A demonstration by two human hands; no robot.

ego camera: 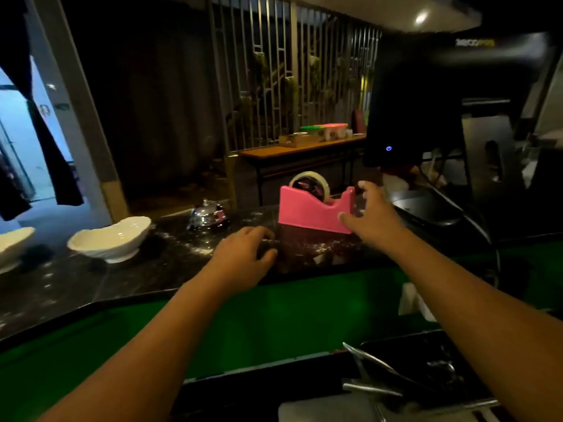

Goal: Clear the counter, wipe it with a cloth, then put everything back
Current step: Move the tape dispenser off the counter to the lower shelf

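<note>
On the counter point(146, 269), tape dispenser point(313, 213) lengthwise left-right, cutter rightward.

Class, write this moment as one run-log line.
right hand: reaching round pink tape dispenser | left hand: resting on counter | bell, bowl: on counter

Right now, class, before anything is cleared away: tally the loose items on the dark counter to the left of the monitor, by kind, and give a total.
White bowls: 2 (the left one is cut off by the frame edge)
Service bell: 1
Pink tape dispenser: 1
Total: 4
</note>
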